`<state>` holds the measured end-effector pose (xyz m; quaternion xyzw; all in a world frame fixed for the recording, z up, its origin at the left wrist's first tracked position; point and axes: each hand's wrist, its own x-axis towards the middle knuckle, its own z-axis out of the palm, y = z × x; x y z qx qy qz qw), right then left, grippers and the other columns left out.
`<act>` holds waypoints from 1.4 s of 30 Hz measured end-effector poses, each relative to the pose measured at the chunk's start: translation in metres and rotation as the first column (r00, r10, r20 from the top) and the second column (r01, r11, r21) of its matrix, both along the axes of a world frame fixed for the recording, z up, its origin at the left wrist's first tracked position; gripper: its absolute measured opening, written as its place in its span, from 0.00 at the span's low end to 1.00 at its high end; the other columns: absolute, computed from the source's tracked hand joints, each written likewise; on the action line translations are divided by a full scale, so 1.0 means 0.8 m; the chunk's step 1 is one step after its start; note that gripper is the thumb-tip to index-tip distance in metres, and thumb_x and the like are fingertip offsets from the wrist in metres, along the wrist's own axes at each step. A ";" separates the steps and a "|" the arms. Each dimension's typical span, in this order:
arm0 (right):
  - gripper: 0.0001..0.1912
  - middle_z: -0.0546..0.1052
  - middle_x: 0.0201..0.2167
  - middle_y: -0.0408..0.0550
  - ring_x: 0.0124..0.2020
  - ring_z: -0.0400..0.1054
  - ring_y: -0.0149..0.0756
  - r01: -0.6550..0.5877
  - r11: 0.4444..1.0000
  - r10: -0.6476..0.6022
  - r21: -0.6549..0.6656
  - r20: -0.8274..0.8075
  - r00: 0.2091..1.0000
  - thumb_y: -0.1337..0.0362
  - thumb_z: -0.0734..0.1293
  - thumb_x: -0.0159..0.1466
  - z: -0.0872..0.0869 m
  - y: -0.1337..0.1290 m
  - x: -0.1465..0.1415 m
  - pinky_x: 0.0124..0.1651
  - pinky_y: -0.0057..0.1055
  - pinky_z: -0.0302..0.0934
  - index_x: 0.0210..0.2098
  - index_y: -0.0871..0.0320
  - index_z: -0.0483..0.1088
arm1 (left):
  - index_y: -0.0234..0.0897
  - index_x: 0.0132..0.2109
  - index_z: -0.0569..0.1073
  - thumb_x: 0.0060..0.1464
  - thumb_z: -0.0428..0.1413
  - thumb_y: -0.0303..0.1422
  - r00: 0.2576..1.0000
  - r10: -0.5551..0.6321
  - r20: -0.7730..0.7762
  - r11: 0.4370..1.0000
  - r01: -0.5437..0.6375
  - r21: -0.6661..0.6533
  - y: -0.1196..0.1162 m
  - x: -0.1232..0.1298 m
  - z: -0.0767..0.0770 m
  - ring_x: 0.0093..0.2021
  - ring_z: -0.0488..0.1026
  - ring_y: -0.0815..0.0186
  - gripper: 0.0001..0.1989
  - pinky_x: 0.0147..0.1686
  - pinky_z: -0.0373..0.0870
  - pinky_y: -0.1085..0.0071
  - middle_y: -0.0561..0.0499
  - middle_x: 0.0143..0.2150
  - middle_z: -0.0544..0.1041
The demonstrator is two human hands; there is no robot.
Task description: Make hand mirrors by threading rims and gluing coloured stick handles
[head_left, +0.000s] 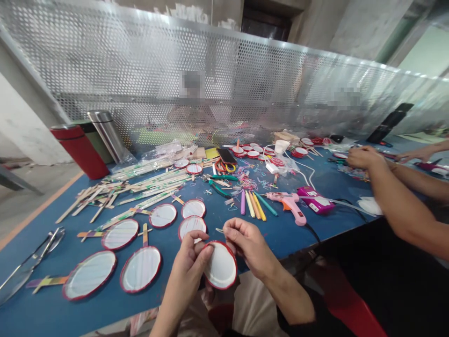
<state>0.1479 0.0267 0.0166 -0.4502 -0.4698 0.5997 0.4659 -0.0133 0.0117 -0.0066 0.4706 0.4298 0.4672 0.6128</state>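
Note:
My left hand (pixel 191 260) holds a round white disc with a red rim (pixel 221 266) by its upper left edge, thumb on the face. Close by at the disc's upper right, my right hand (pixel 247 241) is closed in a pinch on a small pale strip (pixel 220 230). Whether its fingers also touch the rim is unclear. On the blue table (pixel 140 309) to the left lie several similar discs, some with stick handles, such as one with a coloured stick (pixel 141 269). Beyond my hands are coloured sticks (pixel 257 206) and a pink glue gun (pixel 289 203).
Wooden sticks (pixel 150 187), pliers (pixel 219 187) and small coloured bands (pixel 247 175) lie farther back. Glasses (pixel 33 262) are at the left, near a red bottle (pixel 81 150). A perforated metal screen (pixel 147 70) stands behind. Another person's arms (pixel 396 192) reach in from the right.

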 end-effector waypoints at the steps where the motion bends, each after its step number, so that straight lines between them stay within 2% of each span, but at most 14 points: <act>1: 0.15 0.64 0.16 0.34 0.16 0.50 0.22 0.004 1.000 -0.005 -0.020 -0.035 0.999 0.52 0.67 0.60 0.002 -0.002 -0.002 0.19 0.21 0.43 0.31 0.59 0.65 | 0.38 0.47 0.65 0.53 0.57 0.45 1.000 -0.021 -0.011 1.000 0.021 0.015 0.001 0.000 0.001 0.20 0.62 0.73 0.20 0.20 0.59 0.80 0.61 0.22 0.67; 4: 0.17 0.65 0.19 0.36 0.18 0.53 0.23 -0.004 0.999 0.001 -0.041 -0.072 0.997 0.52 0.70 0.56 0.005 -0.007 -0.009 0.21 0.21 0.47 0.30 0.60 0.67 | 0.36 0.52 0.66 0.53 0.57 0.44 0.997 -0.024 -0.077 0.999 0.027 0.032 0.002 0.000 0.005 0.23 0.64 0.72 0.23 0.23 0.60 0.78 0.59 0.23 0.68; 7: 0.17 0.68 0.23 0.39 0.23 0.57 0.24 -0.022 0.999 0.020 -0.042 -0.066 0.998 0.53 0.72 0.55 0.001 -0.011 -0.015 0.25 0.22 0.51 0.28 0.61 0.69 | 0.35 0.42 0.73 0.51 0.58 0.43 0.988 0.054 -0.144 0.998 -0.049 0.040 0.001 0.000 0.009 0.29 0.68 0.69 0.17 0.28 0.64 0.77 0.54 0.27 0.72; 9: 0.16 0.68 0.22 0.39 0.23 0.56 0.24 -0.015 0.997 0.005 -0.074 -0.124 0.992 0.54 0.72 0.55 -0.004 -0.014 -0.020 0.25 0.21 0.51 0.28 0.61 0.69 | 0.35 0.36 0.73 0.51 0.57 0.44 0.986 0.067 -0.152 0.998 -0.063 0.030 0.000 0.000 0.010 0.28 0.67 0.69 0.15 0.28 0.64 0.76 0.54 0.27 0.72; 15: 0.19 0.72 0.24 0.41 0.24 0.62 0.25 0.012 0.970 -0.131 -0.242 -0.480 0.868 0.57 0.77 0.47 -0.004 -0.011 -0.035 0.29 0.22 0.57 0.27 0.61 0.68 | 0.35 0.33 0.71 0.50 0.58 0.44 0.995 -0.016 -0.102 1.000 0.019 0.025 -0.002 0.000 0.013 0.24 0.62 0.72 0.15 0.24 0.60 0.78 0.57 0.24 0.68; 18: 0.18 0.71 0.24 0.41 0.23 0.62 0.24 0.007 0.969 -0.135 -0.246 -0.508 0.850 0.58 0.77 0.47 0.001 -0.008 -0.038 0.28 0.22 0.57 0.26 0.62 0.68 | 0.34 0.32 0.71 0.49 0.59 0.44 0.994 -0.047 -0.103 0.998 0.050 0.031 -0.001 -0.001 0.017 0.25 0.62 0.72 0.16 0.24 0.60 0.78 0.56 0.24 0.68; 21: 0.18 0.68 0.21 0.39 0.22 0.59 0.22 -0.020 0.981 -0.078 -0.193 -0.489 0.869 0.58 0.76 0.49 0.005 -0.007 -0.034 0.26 0.20 0.55 0.23 0.62 0.65 | 0.34 0.33 0.72 0.49 0.59 0.45 0.992 -0.059 -0.108 0.997 0.063 0.038 -0.001 -0.002 0.016 0.25 0.63 0.72 0.16 0.25 0.60 0.78 0.56 0.25 0.68; 23: 0.19 0.65 0.20 0.37 0.20 0.55 0.21 -0.056 0.985 -0.021 -0.163 -0.436 0.900 0.56 0.75 0.51 0.006 -0.007 -0.026 0.24 0.19 0.52 0.23 0.61 0.64 | 0.35 0.33 0.71 0.51 0.58 0.44 0.994 -0.040 -0.105 0.998 0.045 0.039 -0.002 -0.001 0.012 0.25 0.63 0.72 0.16 0.24 0.60 0.78 0.56 0.25 0.68; 27: 0.18 0.58 0.17 0.32 0.15 0.44 0.20 -0.107 0.984 0.071 -0.144 -0.237 0.969 0.52 0.71 0.56 0.007 -0.011 -0.002 0.17 0.20 0.39 0.28 0.58 0.62 | 0.37 0.36 0.71 0.54 0.55 0.43 0.992 0.035 -0.122 0.999 -0.031 0.034 -0.003 0.004 0.004 0.22 0.61 0.72 0.13 0.22 0.59 0.78 0.58 0.23 0.67; 30: 0.16 0.56 0.18 0.33 0.17 0.45 0.22 -0.056 0.998 0.056 0.009 0.017 0.998 0.52 0.65 0.62 0.009 -0.018 0.014 0.18 0.21 0.40 0.29 0.57 0.61 | 0.36 0.33 0.71 0.53 0.56 0.40 0.972 0.065 -0.224 0.996 -0.050 0.074 -0.004 0.009 0.005 0.24 0.63 0.70 0.11 0.22 0.59 0.77 0.56 0.23 0.69; 32: 0.13 0.59 0.21 0.36 0.20 0.51 0.25 -0.023 0.984 -0.028 0.178 0.279 0.960 0.55 0.61 0.65 0.012 -0.026 0.019 0.22 0.22 0.47 0.30 0.57 0.62 | 0.36 0.32 0.72 0.52 0.55 0.39 0.960 0.075 -0.270 0.993 -0.046 0.113 -0.004 0.012 0.007 0.25 0.64 0.69 0.10 0.24 0.60 0.77 0.55 0.24 0.70; 35: 0.12 0.65 0.24 0.40 0.26 0.58 0.29 0.003 0.936 -0.206 0.351 0.542 0.815 0.60 0.57 0.67 0.009 -0.043 0.019 0.29 0.24 0.54 0.30 0.57 0.64 | 0.36 0.32 0.72 0.53 0.54 0.38 0.946 0.103 -0.307 0.989 -0.064 0.133 -0.005 0.015 0.009 0.26 0.65 0.68 0.09 0.25 0.61 0.76 0.55 0.24 0.71; 39: 0.12 0.68 0.25 0.41 0.26 0.62 0.30 0.047 0.891 -0.347 0.451 0.613 0.710 0.61 0.56 0.68 -0.013 -0.071 0.007 0.30 0.24 0.55 0.29 0.56 0.64 | 0.37 0.33 0.71 0.52 0.54 0.39 0.943 0.173 -0.284 0.983 -0.149 0.105 -0.004 0.015 0.006 0.24 0.64 0.69 0.09 0.23 0.60 0.77 0.56 0.23 0.69; 42: 0.13 0.68 0.24 0.41 0.25 0.62 0.30 0.064 0.879 -0.364 0.472 0.580 0.729 0.62 0.56 0.68 -0.035 -0.091 -0.010 0.28 0.24 0.55 0.28 0.55 0.64 | 0.38 0.34 0.70 0.52 0.54 0.40 0.942 0.223 -0.250 0.975 -0.213 0.067 -0.003 0.015 0.002 0.22 0.63 0.70 0.10 0.21 0.59 0.77 0.57 0.22 0.69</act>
